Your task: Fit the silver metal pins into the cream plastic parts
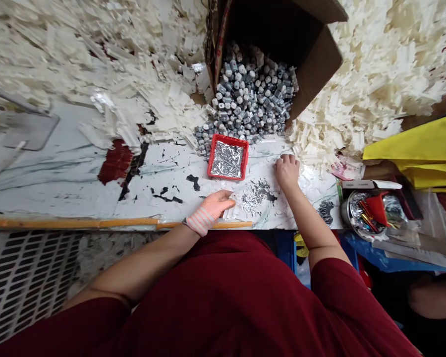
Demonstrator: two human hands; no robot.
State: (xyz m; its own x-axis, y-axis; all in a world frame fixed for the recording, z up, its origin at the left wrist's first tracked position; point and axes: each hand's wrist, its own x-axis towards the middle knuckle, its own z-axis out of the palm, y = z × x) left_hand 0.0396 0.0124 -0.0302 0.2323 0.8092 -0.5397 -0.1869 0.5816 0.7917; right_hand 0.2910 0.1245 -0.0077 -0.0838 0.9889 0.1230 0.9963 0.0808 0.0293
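My left hand (212, 208), in a pink striped glove, rests near the front edge of the worn white table (70, 183). Its fingers are curled round a small white plastic piece. My bare right hand (287, 169) lies knuckles-up further back. The fingers are bent down onto the table beside the heap of white plastic parts (357, 114), and I cannot see what, if anything, they hold. Between the hands lies a loose scatter of small metal pins (254, 197). A red tray (228, 157) full of such pins stands just behind them.
A tipped cardboard box (312, 54) spills grey cylindrical parts (247, 99) onto the table. White plastic pieces (96, 64) cover the back. A metal tin with red items (367, 210) and yellow sheets (419, 148) sit at the right. Another person's arm (431, 297) shows at lower right.
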